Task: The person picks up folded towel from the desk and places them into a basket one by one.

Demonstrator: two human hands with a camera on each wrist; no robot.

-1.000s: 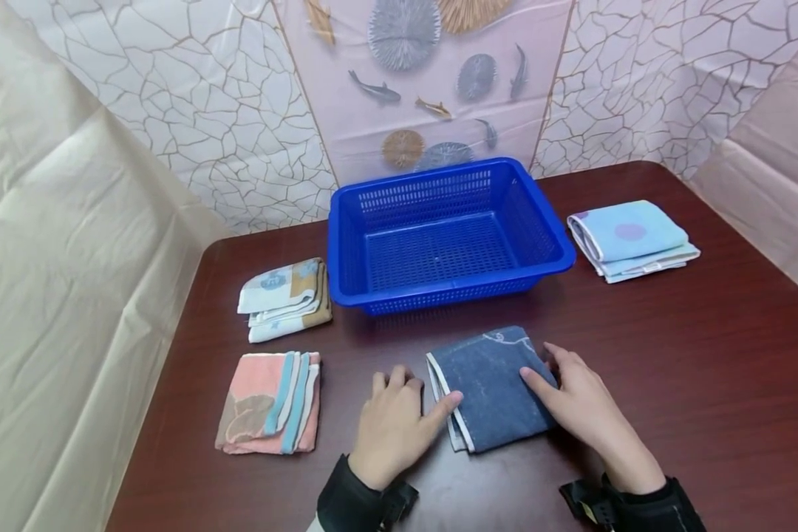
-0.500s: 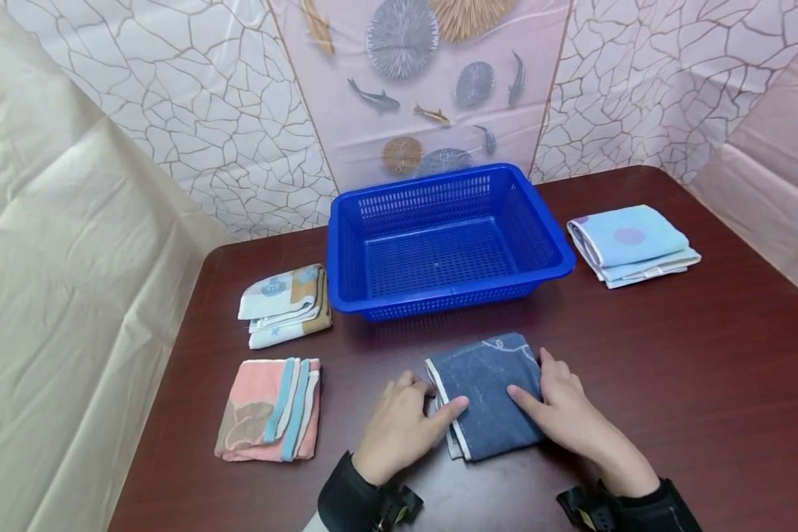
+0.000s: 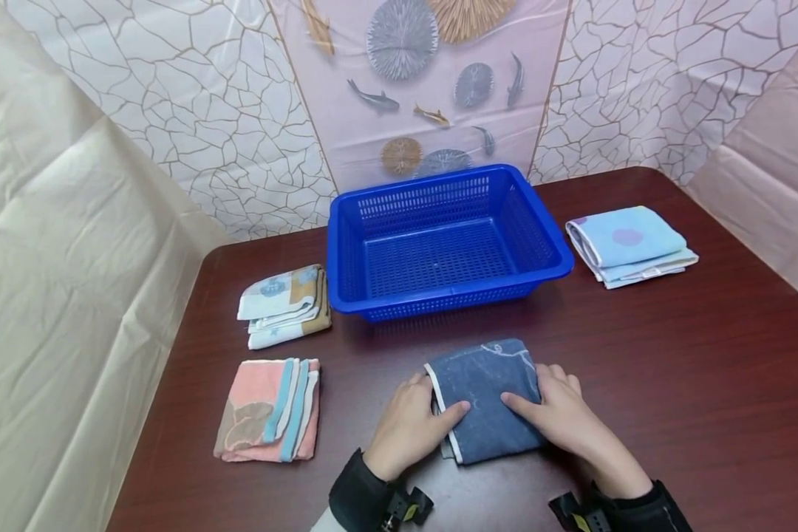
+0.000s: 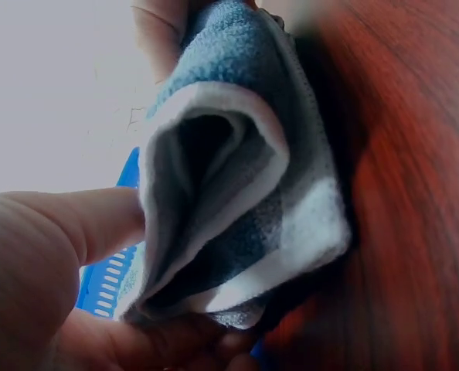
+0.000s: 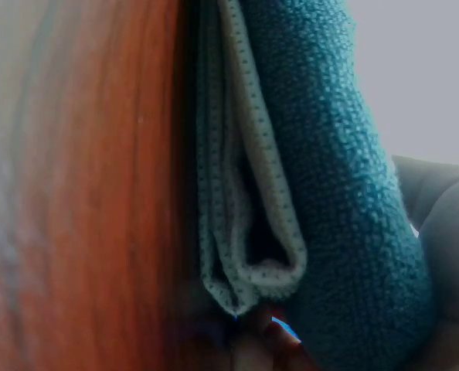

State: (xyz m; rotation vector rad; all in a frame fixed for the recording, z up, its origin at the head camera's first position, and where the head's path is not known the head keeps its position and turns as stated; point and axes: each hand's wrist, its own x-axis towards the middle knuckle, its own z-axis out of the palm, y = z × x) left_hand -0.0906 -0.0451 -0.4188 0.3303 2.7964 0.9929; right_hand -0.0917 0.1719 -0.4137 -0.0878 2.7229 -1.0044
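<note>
A folded dark blue towel [image 3: 488, 414] with white hems lies on the table in front of the basket. My left hand [image 3: 412, 425] grips its left edge, thumb on top and fingers tucked at the side and beneath. On the opposite edge my right hand [image 3: 568, 410] holds it the same way, thumb over the top. From the left wrist, the towel's [image 4: 214, 170] open folded layers show between thumb and fingers. Stacked hems of the towel [image 5: 338, 178] appear in the right wrist view, with fingertips below them.
Behind the towel stands a blue plastic basket [image 3: 448, 292] with nothing in it. A pink towel [image 3: 256, 388] and a white-and-tan towel [image 3: 282, 295] lie folded at left. At the back right rests a folded light blue towel [image 3: 632, 236] on the brown table [image 3: 705, 384].
Both hands have closed in on the dark blue towel's edges, the right hand moving left and the left hand slightly right. Their fingers have slid around and under the sides.
</note>
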